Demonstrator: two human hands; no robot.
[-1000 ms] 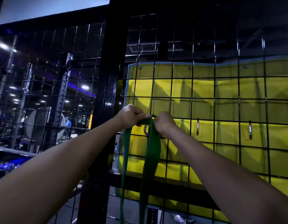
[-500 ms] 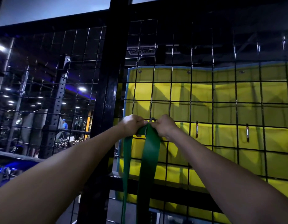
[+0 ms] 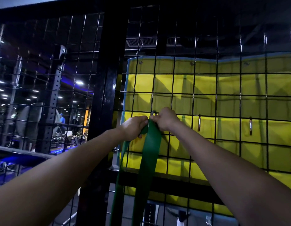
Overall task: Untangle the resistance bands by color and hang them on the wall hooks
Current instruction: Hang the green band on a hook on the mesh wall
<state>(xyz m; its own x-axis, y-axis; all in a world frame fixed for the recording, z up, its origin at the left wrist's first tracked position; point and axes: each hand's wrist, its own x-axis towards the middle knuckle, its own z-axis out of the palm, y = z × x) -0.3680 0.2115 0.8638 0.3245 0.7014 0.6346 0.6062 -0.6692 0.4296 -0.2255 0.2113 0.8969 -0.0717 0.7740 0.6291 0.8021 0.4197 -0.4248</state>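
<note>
At the wire grid wall (image 3: pixel 206 95), a green band (image 3: pixel 149 152) was bunched at a hook (image 3: pixel 153 112) | left hand (image 3: pixel 135 128) and right hand (image 3: pixel 166 119) both gripped its top | seemingly not yet hung | two hooks (image 3: pixel 199 122) beside sat bare; other bands unseen.

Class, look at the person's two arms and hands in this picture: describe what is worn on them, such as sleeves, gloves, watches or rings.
Both forearms are bare as far as the frame shows: no sleeves reach into view. The left hand and the right hand wear no gloves. No watch or band shows at either wrist. The light is dim and the fingers are partly hidden, so rings cannot be ruled out.
</note>
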